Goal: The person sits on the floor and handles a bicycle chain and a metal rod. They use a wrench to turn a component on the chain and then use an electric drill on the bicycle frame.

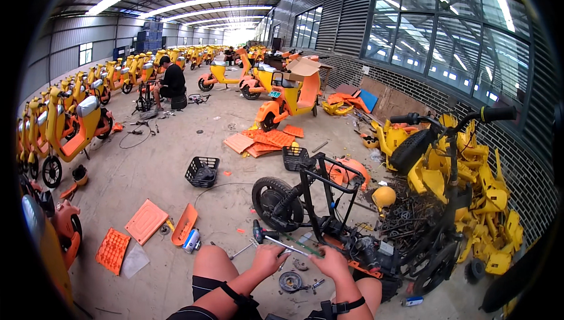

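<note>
- while the left hand (270,259) and right hand (331,262) curl closed around a metal rod (297,250), handling it seems the current step
- next probably calls for steady two-handed control

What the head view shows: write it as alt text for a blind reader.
A person's left hand and right hand hold a thin metal rod beside a stripped black scooter. Orange panels lie on the floor, yellow parts are heaped by a brick wall at right, and yellow-orange scooters stand in rows at left.
</note>
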Tool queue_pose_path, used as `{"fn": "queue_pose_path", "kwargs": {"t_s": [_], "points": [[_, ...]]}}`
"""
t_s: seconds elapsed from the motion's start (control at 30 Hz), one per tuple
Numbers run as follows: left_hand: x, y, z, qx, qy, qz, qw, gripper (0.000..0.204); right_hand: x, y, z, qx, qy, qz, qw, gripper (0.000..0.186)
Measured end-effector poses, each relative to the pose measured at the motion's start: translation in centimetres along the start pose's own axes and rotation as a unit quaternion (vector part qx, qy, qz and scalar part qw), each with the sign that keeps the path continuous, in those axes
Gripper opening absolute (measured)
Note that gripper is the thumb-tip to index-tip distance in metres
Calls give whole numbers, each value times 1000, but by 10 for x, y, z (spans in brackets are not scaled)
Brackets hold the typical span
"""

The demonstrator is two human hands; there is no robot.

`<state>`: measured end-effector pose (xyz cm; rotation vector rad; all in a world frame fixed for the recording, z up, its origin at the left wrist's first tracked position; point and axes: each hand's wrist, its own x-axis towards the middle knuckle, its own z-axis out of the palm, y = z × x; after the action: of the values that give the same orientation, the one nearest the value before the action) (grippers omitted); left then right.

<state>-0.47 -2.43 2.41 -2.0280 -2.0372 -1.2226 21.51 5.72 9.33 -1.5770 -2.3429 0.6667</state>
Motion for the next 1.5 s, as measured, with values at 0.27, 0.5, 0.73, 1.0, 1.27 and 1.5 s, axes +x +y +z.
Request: {"fn": "queue_pose_path", "kwargs": {"t_s": [0.27,0.5,0.73,1.0,1.27,1.5], "points": [[8,3,-4,-58,88,22,994,23,9,17,18,5,1,-2,1000,43],[8,17,-33,-165,145,58,974,26,9,11,49,-2,-136,-125,983,71],[10,8,-26,-165,141,29,976,25,46,18,120,6,-218,-54,975,50],[10,2,-17,-246,147,-90,954,23,50,33,178,117,-156,-153,969,53],[4,-8,-15,-230,165,-64,957,24,63,24,181,72,-209,-70,973,45],[2,-18,-9,-241,162,-117,950,26,65,32,190,92,-237,-1,967,54]]}}
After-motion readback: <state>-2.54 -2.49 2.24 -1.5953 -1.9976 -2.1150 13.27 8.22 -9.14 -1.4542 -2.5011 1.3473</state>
